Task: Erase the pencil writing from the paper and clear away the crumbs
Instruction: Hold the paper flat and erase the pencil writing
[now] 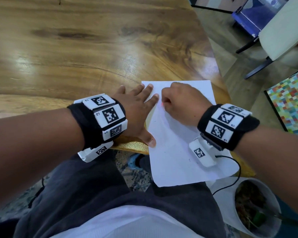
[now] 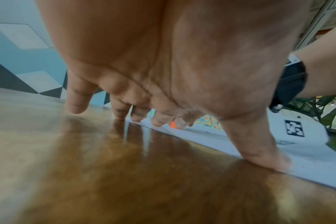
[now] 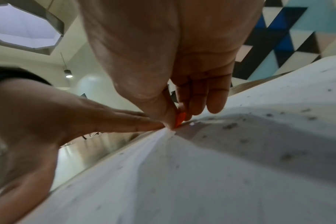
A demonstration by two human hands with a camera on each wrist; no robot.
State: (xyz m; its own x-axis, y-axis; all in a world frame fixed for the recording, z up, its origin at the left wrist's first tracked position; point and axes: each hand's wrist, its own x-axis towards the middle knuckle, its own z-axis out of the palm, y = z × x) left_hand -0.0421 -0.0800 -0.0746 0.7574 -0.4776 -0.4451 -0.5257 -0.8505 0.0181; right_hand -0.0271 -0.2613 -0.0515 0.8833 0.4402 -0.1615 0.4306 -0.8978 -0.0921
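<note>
A white sheet of paper lies at the near right corner of the wooden table, its lower end hanging over the edge. My left hand lies flat with spread fingers on the paper's left edge, thumb pressing lower down. My right hand is curled over the upper part of the sheet and pinches a small orange eraser whose tip touches the paper. The eraser also peeks out beyond my left fingers. Dark crumbs are scattered over the paper. A few faint pencil marks show near the lower part.
A white pot with a plant stands on the floor at the lower right. A colourful checkered panel lies to the right, and a chair stands beyond the table's right edge. A black cable hangs from my right wrist.
</note>
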